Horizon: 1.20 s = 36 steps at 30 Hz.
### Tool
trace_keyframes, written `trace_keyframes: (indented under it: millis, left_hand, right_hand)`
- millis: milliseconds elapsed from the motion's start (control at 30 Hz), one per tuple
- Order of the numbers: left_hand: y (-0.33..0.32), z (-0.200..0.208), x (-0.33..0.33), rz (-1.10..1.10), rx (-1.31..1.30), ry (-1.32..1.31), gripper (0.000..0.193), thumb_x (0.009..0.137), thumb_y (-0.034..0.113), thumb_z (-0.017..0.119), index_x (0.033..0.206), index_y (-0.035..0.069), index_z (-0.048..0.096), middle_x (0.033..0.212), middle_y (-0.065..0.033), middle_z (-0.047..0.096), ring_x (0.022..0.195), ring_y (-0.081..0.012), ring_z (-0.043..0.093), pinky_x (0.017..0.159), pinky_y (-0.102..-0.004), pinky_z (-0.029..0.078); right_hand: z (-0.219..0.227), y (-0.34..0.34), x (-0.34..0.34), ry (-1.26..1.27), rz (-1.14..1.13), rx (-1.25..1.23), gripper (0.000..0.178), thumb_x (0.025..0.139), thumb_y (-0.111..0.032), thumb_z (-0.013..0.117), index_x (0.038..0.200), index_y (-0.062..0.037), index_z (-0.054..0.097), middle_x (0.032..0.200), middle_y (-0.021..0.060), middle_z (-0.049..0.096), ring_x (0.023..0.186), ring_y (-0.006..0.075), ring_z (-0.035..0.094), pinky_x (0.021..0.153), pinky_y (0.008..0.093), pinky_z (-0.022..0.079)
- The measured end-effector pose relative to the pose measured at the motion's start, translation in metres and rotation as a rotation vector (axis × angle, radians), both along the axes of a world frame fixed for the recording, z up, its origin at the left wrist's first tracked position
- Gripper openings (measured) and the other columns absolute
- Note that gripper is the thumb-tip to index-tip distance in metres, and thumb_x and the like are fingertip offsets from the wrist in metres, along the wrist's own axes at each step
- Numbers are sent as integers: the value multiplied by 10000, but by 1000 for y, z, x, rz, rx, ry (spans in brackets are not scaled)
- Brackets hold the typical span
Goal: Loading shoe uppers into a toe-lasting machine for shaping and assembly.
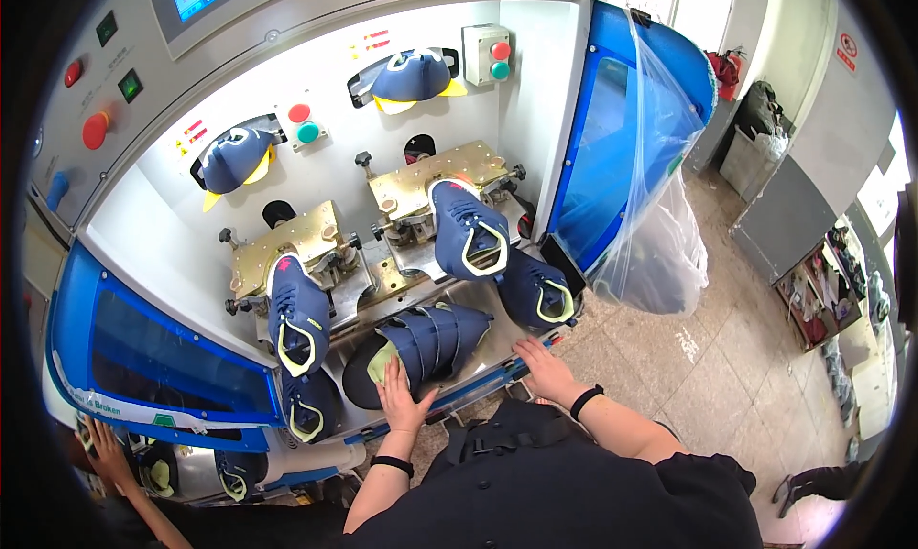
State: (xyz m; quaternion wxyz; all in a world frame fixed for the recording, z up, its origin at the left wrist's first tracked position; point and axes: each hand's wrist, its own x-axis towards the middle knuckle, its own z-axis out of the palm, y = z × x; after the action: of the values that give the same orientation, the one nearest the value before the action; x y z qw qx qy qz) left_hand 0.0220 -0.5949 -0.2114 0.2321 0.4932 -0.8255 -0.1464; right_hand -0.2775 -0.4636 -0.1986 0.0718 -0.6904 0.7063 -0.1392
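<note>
My left hand (pixel 403 403) is open, its stretched fingers resting on the pale green lining at the near end of a row of nested navy shoe uppers (pixel 442 340). Open as well, my right hand (pixel 549 369) lies at the machine's front edge, to the right of that row. To the left, a navy shoe upper (pixel 298 305) is mounted heel toward me, with another navy upper (pixel 308 410) below it. At the right, one navy upper (pixel 469 229) sits in front of a brass-coloured plate, and a further one (pixel 537 291) stands lower beside it.
Two brass-coloured clamp plates (pixel 285 246) (pixel 442 178) occupy the lit machine bay. Navy-and-yellow pieces (pixel 236 159) (pixel 411 76) sit in wall slots near red and green buttons. Blue-framed panels (pixel 172 358) (pixel 612 138) flank it; a clear plastic bag (pixel 660 252) hangs right. Someone else's hand (pixel 110 453) is at lower left.
</note>
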Motion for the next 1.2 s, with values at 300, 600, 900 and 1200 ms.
trace_keyframes:
  millis: [300, 600, 900, 1200]
  left_hand:
    - [2, -3, 1, 8, -22, -4, 761, 756, 309, 712, 1402, 69, 389, 1532, -95, 297, 1417, -305, 266, 1113, -570, 212]
    - [2, -2, -5, 19, -11, -14, 755, 755, 280, 708, 1405, 74, 383, 1532, -90, 297, 1417, -299, 267, 1114, -570, 213]
    - [0, 6, 10, 10, -4, 13, 698, 740, 262, 709, 1351, 56, 440, 1498, -137, 339, 1384, -328, 316, 1107, -537, 246]
    - [-31, 190, 42, 210, -695, 701, 70, 827, -46, 554, 832, 13, 518, 824, -115, 522, 784, -262, 526, 747, -345, 439]
  right_hand:
    - [-3, -1, 2, -30, -7, -19, 734, 721, -137, 696, 1376, -63, 373, 1421, 109, 385, 1378, 279, 305, 1018, 377, 447]
    - [3, 2, -2, -54, -15, -17, 696, 722, -123, 678, 1355, -66, 394, 1400, 104, 408, 1370, 281, 321, 1011, 375, 453]
    - [8, -12, 7, -154, 5, -9, 684, 698, -103, 694, 1326, -46, 428, 1385, 126, 431, 1352, 306, 343, 1064, 392, 393]
    - [-1, -5, -2, -87, 44, 9, 696, 690, -107, 716, 1315, -15, 424, 1361, 166, 447, 1325, 366, 357, 1093, 400, 350]
